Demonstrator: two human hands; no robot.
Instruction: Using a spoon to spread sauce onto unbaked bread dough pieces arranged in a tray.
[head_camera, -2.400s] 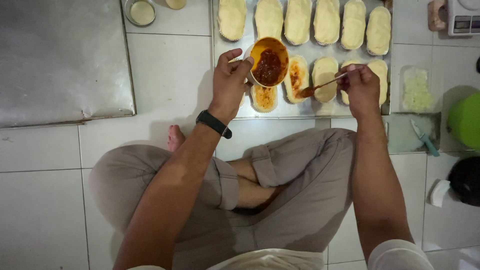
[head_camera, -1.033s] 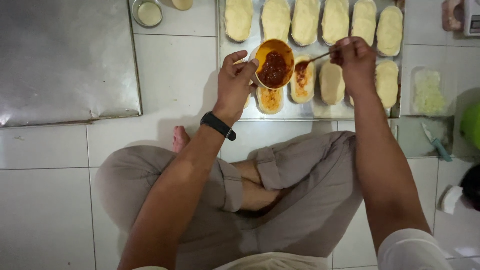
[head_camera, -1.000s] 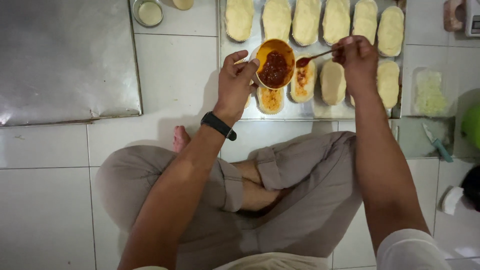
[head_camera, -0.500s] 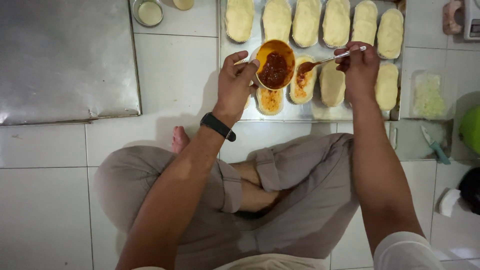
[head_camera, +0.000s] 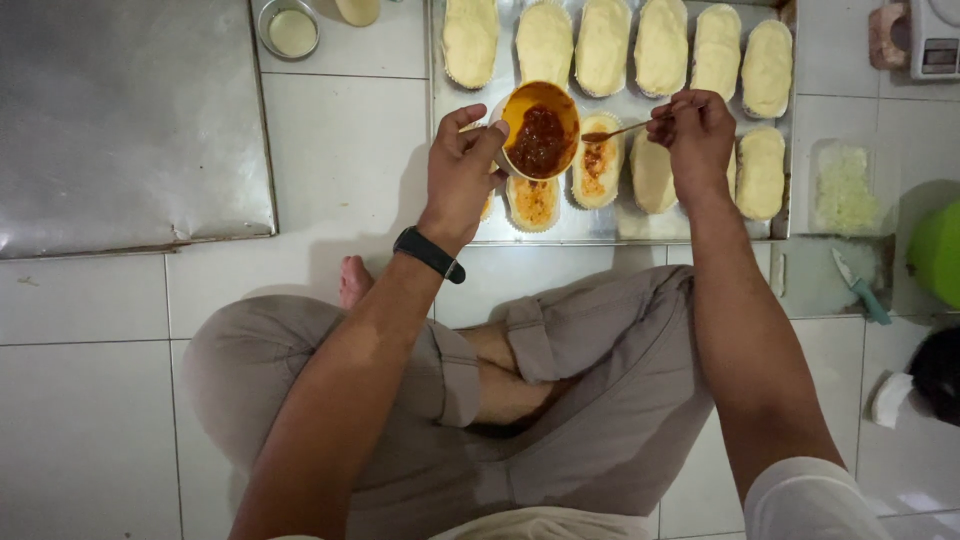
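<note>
My left hand (head_camera: 461, 167) holds a small bowl of red sauce (head_camera: 539, 130) over the near-left part of a metal baking tray (head_camera: 560, 226). My right hand (head_camera: 696, 135) grips a spoon (head_camera: 618, 130) whose tip carries sauce and hovers between the bowl and a sauced dough piece (head_camera: 596, 170). A second sauced dough piece (head_camera: 533, 202) lies just below the bowl. Plain oblong dough pieces (head_camera: 660, 45) fill the tray's far row, and others sit near my right hand.
A large metal sheet (head_camera: 125, 125) lies on the tiled floor at left. A small cup (head_camera: 291, 30) stands behind it. A tub of chopped white filling (head_camera: 845, 188), a knife (head_camera: 860, 286), a green container (head_camera: 938, 250) and a scale (head_camera: 935, 38) are at right. My crossed legs fill the foreground.
My right hand has carried the spoon from the dough pieces near the tray's front edge up and left toward the bowl. The left hand keeps the bowl almost still.
</note>
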